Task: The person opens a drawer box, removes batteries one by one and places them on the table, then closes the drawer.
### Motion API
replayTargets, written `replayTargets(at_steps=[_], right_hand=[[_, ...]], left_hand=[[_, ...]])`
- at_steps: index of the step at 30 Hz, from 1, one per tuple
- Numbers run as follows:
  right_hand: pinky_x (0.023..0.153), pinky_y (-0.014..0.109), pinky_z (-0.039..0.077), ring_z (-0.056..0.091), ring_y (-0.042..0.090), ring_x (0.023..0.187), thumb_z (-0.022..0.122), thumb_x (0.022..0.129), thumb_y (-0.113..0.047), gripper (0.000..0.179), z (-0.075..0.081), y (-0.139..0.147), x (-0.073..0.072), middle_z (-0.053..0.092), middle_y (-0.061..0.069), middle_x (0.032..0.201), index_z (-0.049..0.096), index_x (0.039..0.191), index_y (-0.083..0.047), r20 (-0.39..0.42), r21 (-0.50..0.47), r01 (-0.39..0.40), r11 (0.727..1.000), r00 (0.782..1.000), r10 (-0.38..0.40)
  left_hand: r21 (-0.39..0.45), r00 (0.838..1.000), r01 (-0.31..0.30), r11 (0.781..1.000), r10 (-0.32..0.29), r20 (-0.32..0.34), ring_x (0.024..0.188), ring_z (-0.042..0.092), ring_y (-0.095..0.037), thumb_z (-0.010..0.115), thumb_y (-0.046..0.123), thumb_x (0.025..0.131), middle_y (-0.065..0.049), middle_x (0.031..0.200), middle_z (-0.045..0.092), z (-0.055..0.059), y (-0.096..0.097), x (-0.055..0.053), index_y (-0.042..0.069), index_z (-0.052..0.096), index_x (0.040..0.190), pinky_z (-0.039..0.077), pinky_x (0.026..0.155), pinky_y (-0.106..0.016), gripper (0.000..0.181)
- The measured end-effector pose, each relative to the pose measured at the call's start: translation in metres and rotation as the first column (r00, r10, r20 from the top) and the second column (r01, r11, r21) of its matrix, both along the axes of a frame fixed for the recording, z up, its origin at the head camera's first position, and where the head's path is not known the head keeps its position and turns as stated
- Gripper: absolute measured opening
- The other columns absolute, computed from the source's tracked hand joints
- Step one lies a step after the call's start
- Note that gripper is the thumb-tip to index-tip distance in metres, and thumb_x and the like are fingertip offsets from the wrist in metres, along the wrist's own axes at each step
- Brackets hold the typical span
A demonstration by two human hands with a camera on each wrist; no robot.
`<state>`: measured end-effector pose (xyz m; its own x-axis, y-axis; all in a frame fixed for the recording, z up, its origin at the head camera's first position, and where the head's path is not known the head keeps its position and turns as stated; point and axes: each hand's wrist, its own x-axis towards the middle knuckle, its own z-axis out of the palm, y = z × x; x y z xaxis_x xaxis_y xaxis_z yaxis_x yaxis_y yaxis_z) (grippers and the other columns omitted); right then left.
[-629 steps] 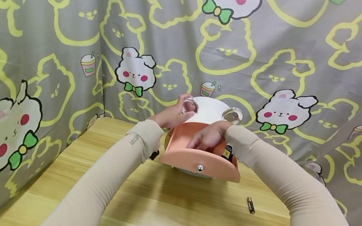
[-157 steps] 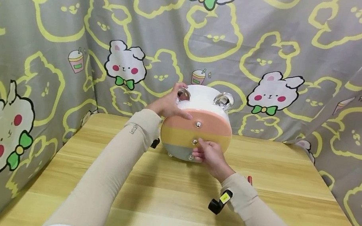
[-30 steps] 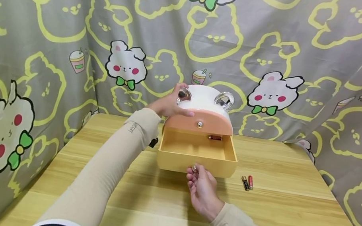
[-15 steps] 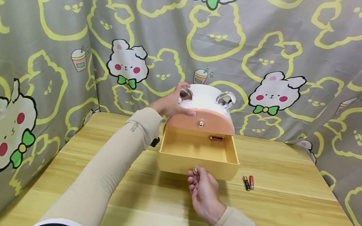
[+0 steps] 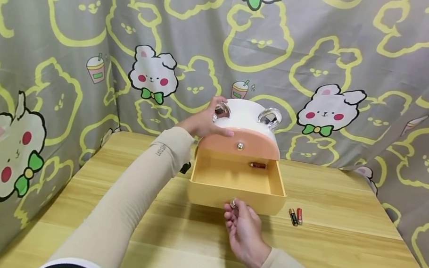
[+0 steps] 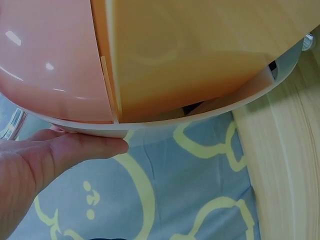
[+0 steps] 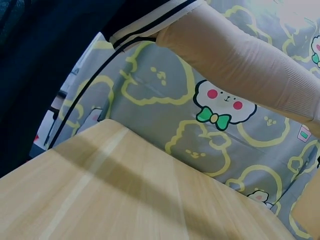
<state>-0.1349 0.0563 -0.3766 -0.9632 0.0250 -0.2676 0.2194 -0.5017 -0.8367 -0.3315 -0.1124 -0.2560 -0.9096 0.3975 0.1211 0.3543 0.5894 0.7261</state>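
Fingers of the right hand pinch the silver knob at six o'clock on the pulled-out yellow drawer, while those of the left hand grip the white cabinet at its ten o'clock edge. The cabinet stands toward twelve o'clock on the worktop, its peach drawer closed. A dark red battery lies at one o'clock inside the yellow drawer; a black-and-copper battery and a bright red battery lie outside at four o'clock.
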Motion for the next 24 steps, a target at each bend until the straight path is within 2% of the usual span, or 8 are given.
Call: replayTargets(at_steps=[4,11,15,20,24], right_hand=[[0.052,0.013,0.039,0.048,0.002,0.062,0.047,0.099,-0.015,0.013,-0.001,-0.001,0.000,0.062,-0.003,0.081,0.050,0.102,-0.002,0.006,0.000,-0.007,1.000,1.000,0.007],[0.050,0.012,0.038,0.047,0.001,0.059,0.050,0.100,-0.018,0.016,0.000,0.002,0.001,0.063,-0.004,0.079,0.052,0.104,-0.003,0.005,-0.006,-0.025,1.000,1.000,0.025],[0.047,0.012,0.037,0.046,0.001,0.055,0.050,0.099,-0.014,0.011,0.002,0.004,0.002,0.060,-0.004,0.072,0.051,0.101,-0.003,0.016,-0.017,-0.025,1.000,1.000,0.025],[0.043,0.012,0.034,0.044,0.001,0.051,0.047,0.096,-0.006,0.004,0.010,0.007,0.004,0.054,-0.004,0.067,0.049,0.096,-0.003,0.001,-0.037,-0.025,0.999,1.000,0.025],[0.043,0.012,0.034,0.043,0.001,0.050,0.046,0.096,-0.004,0.004,0.019,0.010,0.005,0.053,-0.004,0.068,0.049,0.093,-0.004,-0.020,-0.031,-0.036,0.999,0.999,0.036]], left_hand=[[0.001,1.000,-0.004,1.000,0.004,-0.002,0.135,0.032,-0.037,0.085,0.040,0.072,-0.026,0.152,0.019,0.000,-0.002,0.002,0.027,0.011,0.146,0.024,0.111,-0.047,0.106],[-0.002,1.000,-0.004,1.000,0.004,-0.008,0.135,0.031,-0.037,0.085,0.040,0.072,-0.026,0.152,0.020,0.002,-0.002,0.002,0.027,0.011,0.146,0.024,0.112,-0.047,0.106],[0.002,1.000,0.006,1.000,-0.006,-0.006,0.135,0.032,-0.037,0.085,0.040,0.072,-0.027,0.151,0.020,0.003,-0.001,0.002,0.027,0.010,0.146,0.025,0.112,-0.046,0.106],[0.008,1.000,0.010,1.000,-0.010,0.000,0.135,0.032,-0.037,0.085,0.039,0.072,-0.028,0.151,0.021,0.003,0.001,0.003,0.027,0.010,0.146,0.024,0.112,-0.046,0.106],[0.010,1.000,0.006,1.000,-0.006,-0.002,0.134,0.033,-0.037,0.085,0.040,0.072,-0.028,0.150,0.023,0.002,0.002,0.003,0.027,0.011,0.146,0.025,0.111,-0.045,0.106]])
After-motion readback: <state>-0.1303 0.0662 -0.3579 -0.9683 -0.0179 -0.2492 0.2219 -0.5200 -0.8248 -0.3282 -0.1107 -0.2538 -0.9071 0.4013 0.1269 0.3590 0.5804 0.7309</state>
